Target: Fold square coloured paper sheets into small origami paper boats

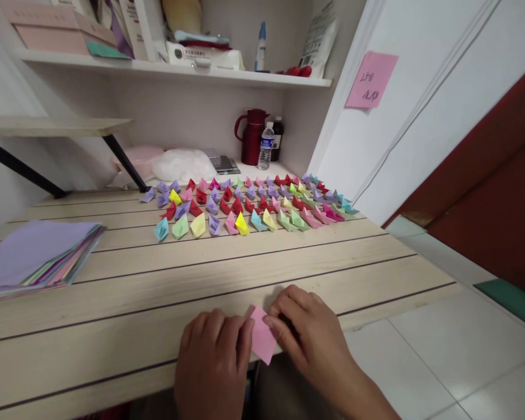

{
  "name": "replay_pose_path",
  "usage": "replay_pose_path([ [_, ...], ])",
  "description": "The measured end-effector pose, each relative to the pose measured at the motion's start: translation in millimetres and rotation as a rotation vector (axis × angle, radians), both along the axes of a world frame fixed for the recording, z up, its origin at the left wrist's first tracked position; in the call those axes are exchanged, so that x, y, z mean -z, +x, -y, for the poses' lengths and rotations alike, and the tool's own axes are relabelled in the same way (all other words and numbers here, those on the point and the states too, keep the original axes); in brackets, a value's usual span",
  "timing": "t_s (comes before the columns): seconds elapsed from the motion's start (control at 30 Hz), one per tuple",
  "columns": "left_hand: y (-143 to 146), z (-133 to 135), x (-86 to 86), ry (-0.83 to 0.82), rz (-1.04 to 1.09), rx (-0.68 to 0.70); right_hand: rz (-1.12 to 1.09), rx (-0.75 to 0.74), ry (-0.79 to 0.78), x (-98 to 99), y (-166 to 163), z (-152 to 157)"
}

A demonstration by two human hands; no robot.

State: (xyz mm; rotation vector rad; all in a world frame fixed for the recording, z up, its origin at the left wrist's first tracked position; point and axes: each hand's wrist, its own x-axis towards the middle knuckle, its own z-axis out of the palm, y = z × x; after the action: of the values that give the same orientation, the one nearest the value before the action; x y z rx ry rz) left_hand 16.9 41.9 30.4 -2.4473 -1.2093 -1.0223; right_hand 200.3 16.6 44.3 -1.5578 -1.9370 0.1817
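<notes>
A small piece of pink folded paper (261,338), diamond-shaped, is held between my two hands at the table's front edge. My left hand (216,350) is closed, its thumb and fingers pinching the paper's left side. From the right, my right hand (308,326) pinches the opposite side, thumb on the face of the paper and fingers curled behind. Farther back on the striped wooden table (192,291), rows of small folded paper boats (245,204) stand in many colours, among them a light blue boat (161,230) at the front left.
A stack of coloured paper sheets (35,251) lies at the left. Behind the boats are a red thermos jug (254,137), a water bottle (266,146) and a white plastic bag (184,165). A shelf (175,69) runs above. Tiled floor (420,350) drops away right of the table.
</notes>
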Motion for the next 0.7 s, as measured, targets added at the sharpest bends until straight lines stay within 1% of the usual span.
replay_pose_path([
  [0.07, 3, 0, -1.2, -0.003, 0.0, -0.038, 0.083, 0.058, 0.029, 3.5, -5, 0],
  [0.13, 4, 0, -1.6, -0.012, -0.003, -0.059, 0.118, 0.078, 0.045, 5.6, -8, -1],
  [0.33, 4, 0, 0.1, -0.055, -0.048, -0.082, 0.093, 0.088, 0.076, 7.0, -7, 0],
  [0.4, 6, 0, -1.5, -0.063, -0.053, -0.103, 0.073, 0.062, 0.091, 5.7, -7, 0],
  [0.57, 15, 0, -7.8, -0.057, -0.07, -0.132, 0.053, -0.047, 0.071, 0.0, -4, -1],
  [0.7, 11, -3, -6.7, -0.075, -0.051, -0.16, 0.02, -0.08, 0.078, -0.2, -3, -1],
])
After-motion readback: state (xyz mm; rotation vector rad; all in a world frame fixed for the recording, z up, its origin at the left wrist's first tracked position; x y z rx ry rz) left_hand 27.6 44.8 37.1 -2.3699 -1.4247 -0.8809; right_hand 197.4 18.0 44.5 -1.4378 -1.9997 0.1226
